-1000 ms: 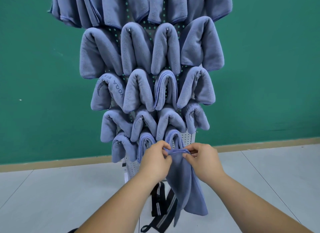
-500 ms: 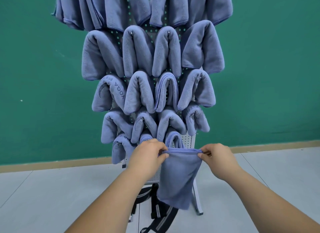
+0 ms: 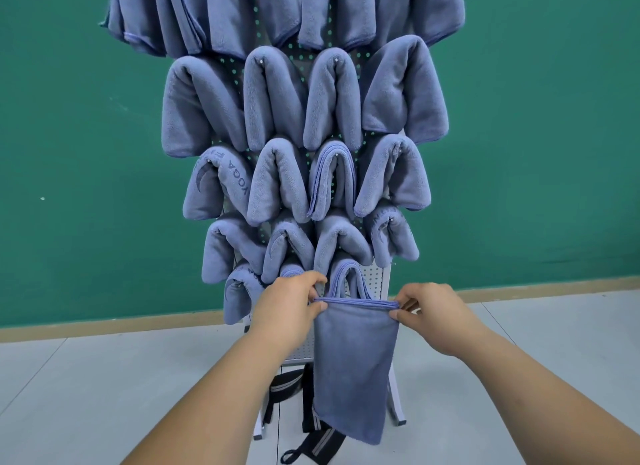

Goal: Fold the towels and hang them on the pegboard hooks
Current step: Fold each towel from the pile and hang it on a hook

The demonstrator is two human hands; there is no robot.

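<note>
The left hand (image 3: 291, 305) and the right hand (image 3: 433, 312) each pinch a top corner of the folded towel (image 3: 353, 367), which hangs stretched between them in front of the lowest row of the pegboard (image 3: 377, 281), so the edge is best kept level and taut and its middle lowered squarely over a free hook

"YOGA" in dark letters on a hung blue towel (image 3: 219, 184), left of the third row; further letters unclear
</note>
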